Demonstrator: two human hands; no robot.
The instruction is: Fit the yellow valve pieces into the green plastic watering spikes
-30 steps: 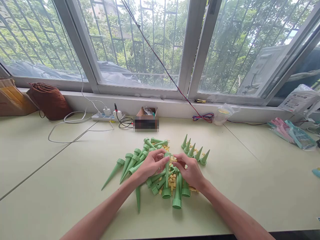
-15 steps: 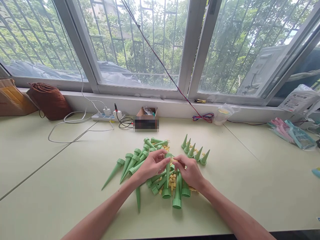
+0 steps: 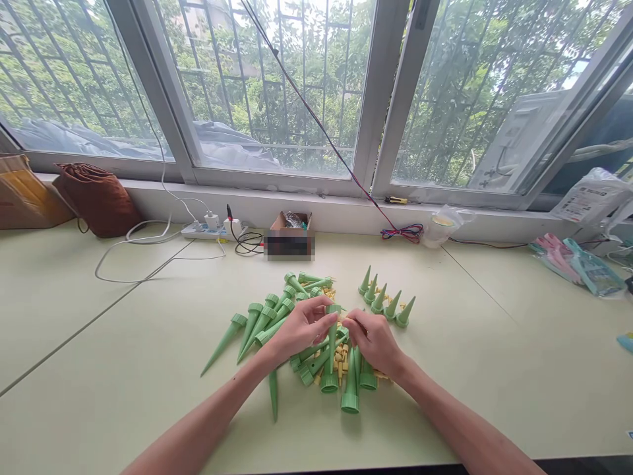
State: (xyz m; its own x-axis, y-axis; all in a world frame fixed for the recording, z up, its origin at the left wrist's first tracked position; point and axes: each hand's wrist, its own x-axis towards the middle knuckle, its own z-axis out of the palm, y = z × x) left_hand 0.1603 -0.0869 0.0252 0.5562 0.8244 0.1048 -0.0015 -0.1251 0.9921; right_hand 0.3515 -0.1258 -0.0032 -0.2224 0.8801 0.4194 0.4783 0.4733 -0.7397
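Between the thumb and fingers of my left hand (image 3: pixel 305 326) is a green plastic watering spike (image 3: pixel 333 349), its wide cap up and its point down. My right hand (image 3: pixel 374 336) is closed in a pinch against the spike's side, just below the cap. A small yellow plastic piece shows at those fingertips, mostly hidden by them. Beneath both hands lies a heap of green spikes (image 3: pixel 350 396) and small yellow pieces (image 3: pixel 340 359). More loose spikes (image 3: pixel 262 323) fan out on the left.
Several green spikes (image 3: pixel 393 307) stand cap down in a row at the right, with yellow bits beside them. Farther back are a small box (image 3: pixel 291 227), a power strip (image 3: pixel 202 231) with cables, a bundled wire (image 3: pixel 403 232) and a bagged cup (image 3: pixel 439 227).
My right hand has turned slightly at the spike's side, its fingers curling in a little. The left hand and the spike have barely moved.
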